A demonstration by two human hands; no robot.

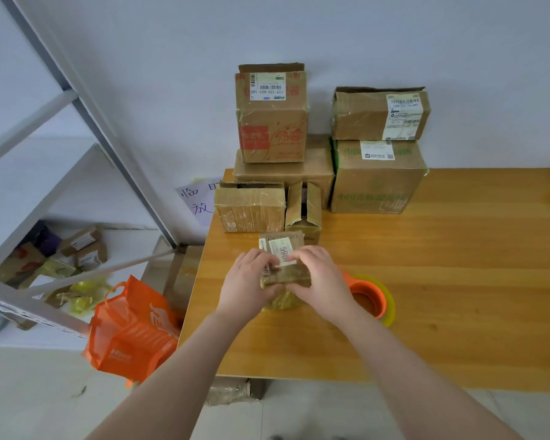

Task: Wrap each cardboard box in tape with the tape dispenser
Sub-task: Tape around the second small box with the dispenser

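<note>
A single wide-angle head view looks forward and down from above the near edge of the tabletop [442, 249], close over both forearms, facing the far wall [394, 36]; floor and shelving [45, 173] fill the left.

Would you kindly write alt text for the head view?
Both hands, left hand and right hand, grip a small labelled cardboard box over a wooden table. An orange tape dispenser lies just right of them; more boxes are stacked against the wall.

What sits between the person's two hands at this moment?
In the head view, a small cardboard box with a white label sits between the left hand and right hand; both grip it above the wooden table.
</note>
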